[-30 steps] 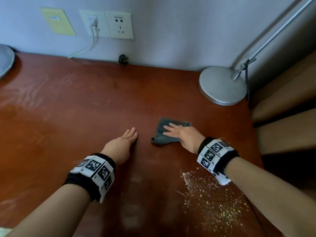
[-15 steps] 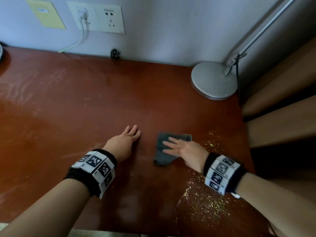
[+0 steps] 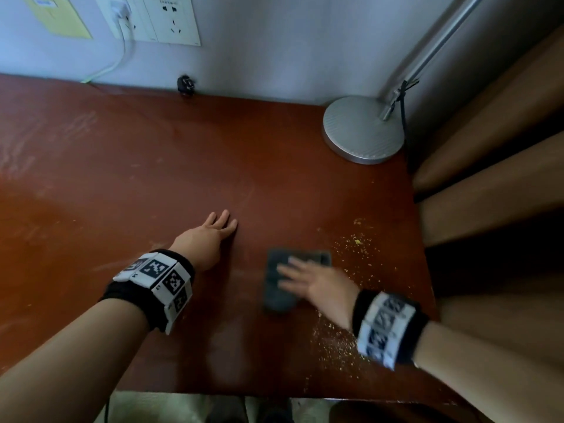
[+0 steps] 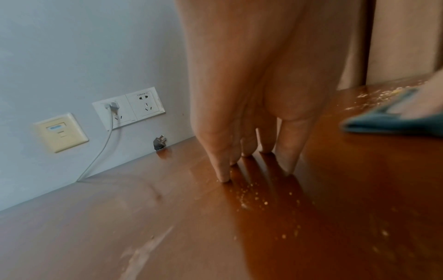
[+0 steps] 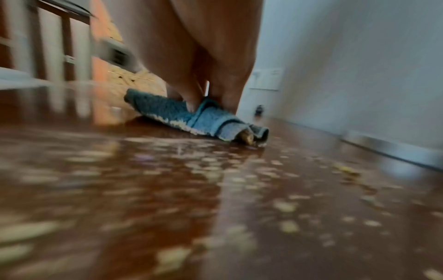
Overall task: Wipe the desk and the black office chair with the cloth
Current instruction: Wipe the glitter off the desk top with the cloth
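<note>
A folded grey-blue cloth (image 3: 279, 288) (image 5: 189, 118) (image 4: 383, 121) lies on the red-brown desk (image 3: 152, 166) near its front right corner. My right hand (image 3: 308, 277) lies flat on the cloth with straight fingers (image 5: 191, 98) pressing it down; it is blurred with motion. My left hand (image 3: 210, 236) rests flat on the desk to the left of the cloth, its fingers (image 4: 223, 170) straight and touching the wood. Yellow crumbs (image 3: 354, 248) are scattered right of the cloth, and more crumbs (image 3: 335, 343) lie below my right wrist. The black office chair is not in view.
A round silver lamp base (image 3: 363, 129) with its slanted pole stands at the back right corner. Wall sockets (image 3: 171, 19) with a plugged cable, and a loose black plug (image 3: 185, 84), are at the back edge. Brown curtain folds (image 3: 494, 166) hang beyond the right edge.
My right hand has dragged the cloth toward me and the front edge, leaving crumbs showing behind it. The left hand has stayed flat in place. The head view has tilted down.
</note>
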Demonstrator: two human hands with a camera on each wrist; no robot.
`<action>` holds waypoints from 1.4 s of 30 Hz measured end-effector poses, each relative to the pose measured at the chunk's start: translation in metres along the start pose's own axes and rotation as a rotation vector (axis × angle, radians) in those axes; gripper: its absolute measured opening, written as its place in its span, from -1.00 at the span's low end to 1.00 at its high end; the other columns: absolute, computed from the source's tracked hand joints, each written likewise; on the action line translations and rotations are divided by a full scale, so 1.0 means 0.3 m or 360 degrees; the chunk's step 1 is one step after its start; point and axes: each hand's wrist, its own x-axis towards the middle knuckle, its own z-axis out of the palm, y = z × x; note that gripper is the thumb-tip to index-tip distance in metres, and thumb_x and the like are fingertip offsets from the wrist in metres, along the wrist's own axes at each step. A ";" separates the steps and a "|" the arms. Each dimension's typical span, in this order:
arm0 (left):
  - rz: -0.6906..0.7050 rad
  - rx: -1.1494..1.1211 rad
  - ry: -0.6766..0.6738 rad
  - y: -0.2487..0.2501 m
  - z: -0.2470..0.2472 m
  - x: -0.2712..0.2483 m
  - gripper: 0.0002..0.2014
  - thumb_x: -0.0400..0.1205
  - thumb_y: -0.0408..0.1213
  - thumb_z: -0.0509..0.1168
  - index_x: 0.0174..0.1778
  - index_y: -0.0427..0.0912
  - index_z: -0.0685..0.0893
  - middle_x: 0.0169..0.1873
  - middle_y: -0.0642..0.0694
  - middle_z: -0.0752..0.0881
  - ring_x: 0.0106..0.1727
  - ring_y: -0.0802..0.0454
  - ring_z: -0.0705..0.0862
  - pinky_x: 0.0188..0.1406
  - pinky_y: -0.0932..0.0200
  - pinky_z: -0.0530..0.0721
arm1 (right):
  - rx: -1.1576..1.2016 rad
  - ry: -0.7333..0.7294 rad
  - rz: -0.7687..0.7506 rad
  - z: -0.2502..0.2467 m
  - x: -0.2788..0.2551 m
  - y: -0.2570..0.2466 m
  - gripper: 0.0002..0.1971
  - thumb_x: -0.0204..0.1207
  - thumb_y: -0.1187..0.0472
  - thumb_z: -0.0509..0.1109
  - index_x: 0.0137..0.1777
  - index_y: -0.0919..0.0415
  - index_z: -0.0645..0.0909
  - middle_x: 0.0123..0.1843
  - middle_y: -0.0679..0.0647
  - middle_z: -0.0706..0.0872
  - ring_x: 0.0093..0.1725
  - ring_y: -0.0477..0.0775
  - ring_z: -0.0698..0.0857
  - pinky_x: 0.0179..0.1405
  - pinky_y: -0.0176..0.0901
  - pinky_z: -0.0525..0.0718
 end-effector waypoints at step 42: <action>0.1079 0.0522 0.0092 0.536 0.078 -0.013 -0.48 0.78 -0.26 -0.01 0.68 0.01 0.02 0.68 0.00 -0.07 0.68 0.11 -0.07 0.57 0.13 0.26 | 0.0531 -0.0287 0.1088 0.117 -0.491 0.296 -0.01 0.53 0.05 0.40 0.62 -0.05 -0.38 0.58 -0.04 -0.52 0.65 0.03 -0.30 0.62 -0.04 0.03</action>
